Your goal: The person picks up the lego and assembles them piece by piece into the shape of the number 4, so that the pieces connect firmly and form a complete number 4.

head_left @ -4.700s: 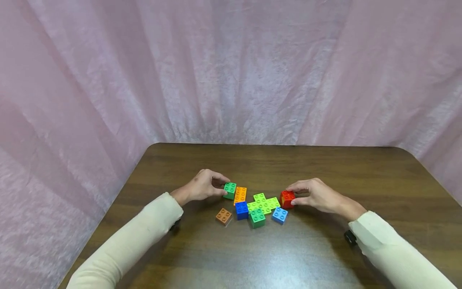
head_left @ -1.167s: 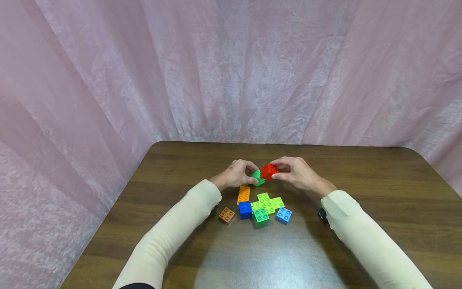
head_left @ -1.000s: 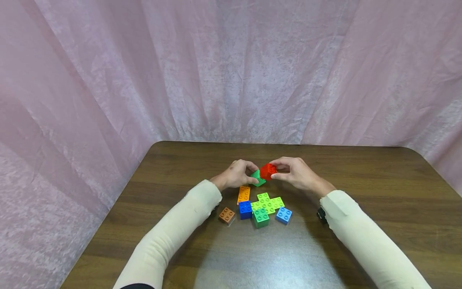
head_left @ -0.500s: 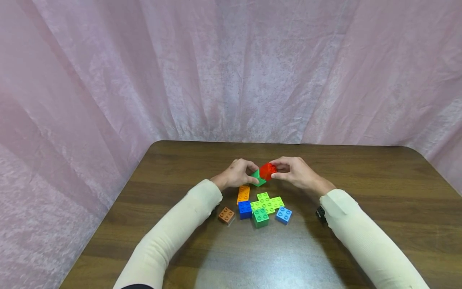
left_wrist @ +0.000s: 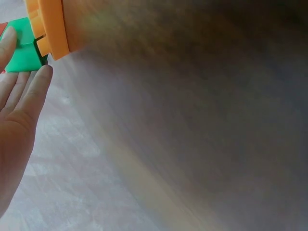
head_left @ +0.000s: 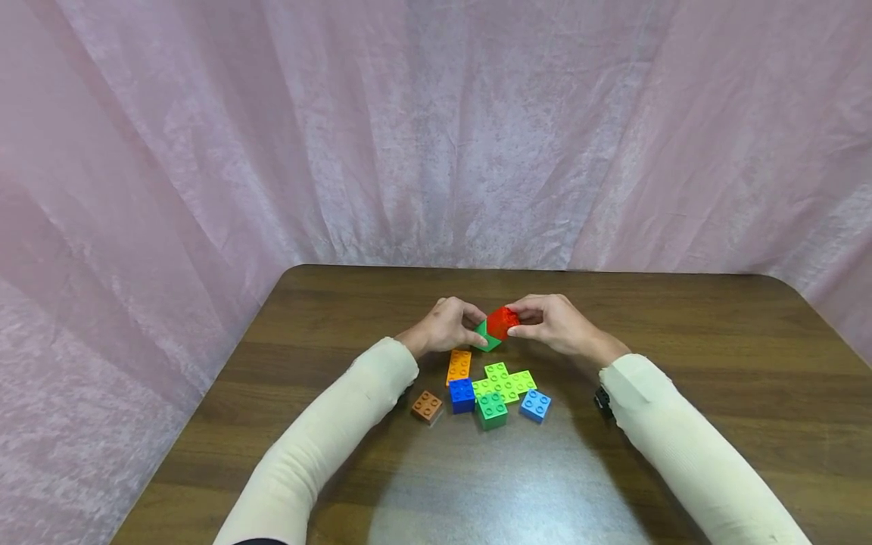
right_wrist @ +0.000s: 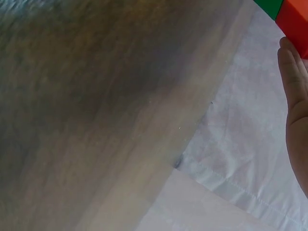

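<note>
Over the far middle of the table, my left hand (head_left: 446, 327) pinches a green building block (head_left: 488, 337) between thumb and fingers. A red building block (head_left: 502, 322) is gripped by my right hand (head_left: 557, 324), tilted so its studs point toward that hand. The two blocks meet face to face, the red one overlapping the green in the head view. In the left wrist view, the green block (left_wrist: 24, 50) shows past the thumb, with an orange block (left_wrist: 54, 24) beside it. From the right wrist, the red block (right_wrist: 296, 24) adjoins a green corner at the top edge.
Nearer the body lie an orange block (head_left: 459, 366), a dark blue block (head_left: 462, 396), a lime cross-shaped piece (head_left: 504, 384), another green block (head_left: 492, 411), a light blue block (head_left: 535, 406) and a brown block (head_left: 427, 407). Pink curtains (head_left: 436, 136) hang behind the wooden table (head_left: 681, 341).
Both hands have lifted their blocks from beside the other pieces and brought them together farther back. In the last second, the red block has shifted slightly left against the green one.
</note>
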Available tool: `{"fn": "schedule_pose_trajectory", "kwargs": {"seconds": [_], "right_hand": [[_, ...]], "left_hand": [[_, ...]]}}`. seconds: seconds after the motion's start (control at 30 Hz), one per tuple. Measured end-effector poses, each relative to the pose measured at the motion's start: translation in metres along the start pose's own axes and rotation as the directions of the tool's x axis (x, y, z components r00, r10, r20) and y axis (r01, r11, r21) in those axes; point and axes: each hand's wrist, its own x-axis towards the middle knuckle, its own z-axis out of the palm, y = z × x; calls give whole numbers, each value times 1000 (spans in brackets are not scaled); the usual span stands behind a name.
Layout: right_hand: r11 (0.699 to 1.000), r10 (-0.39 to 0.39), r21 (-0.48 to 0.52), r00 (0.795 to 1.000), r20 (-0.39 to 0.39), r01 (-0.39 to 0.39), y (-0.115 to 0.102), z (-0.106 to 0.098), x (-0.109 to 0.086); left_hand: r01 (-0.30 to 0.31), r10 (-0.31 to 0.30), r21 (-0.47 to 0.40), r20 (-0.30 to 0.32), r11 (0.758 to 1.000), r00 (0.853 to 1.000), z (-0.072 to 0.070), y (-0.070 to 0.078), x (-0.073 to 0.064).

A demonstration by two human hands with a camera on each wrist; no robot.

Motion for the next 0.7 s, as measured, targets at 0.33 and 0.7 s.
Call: {"fn": "schedule_pose_trajectory", "kwargs": {"seconds": [0.33,0.7], "right_hand": [[999,-26,20,1000,-7,26,-1,3,1],[993,-88,-67,994,64,92,-13,3,11]], "left_hand": [[8,-8,-15,1,1000,1000,-1,1,0],[-13,13,-20,2,1000,1000,-4,-3,-3]]}}
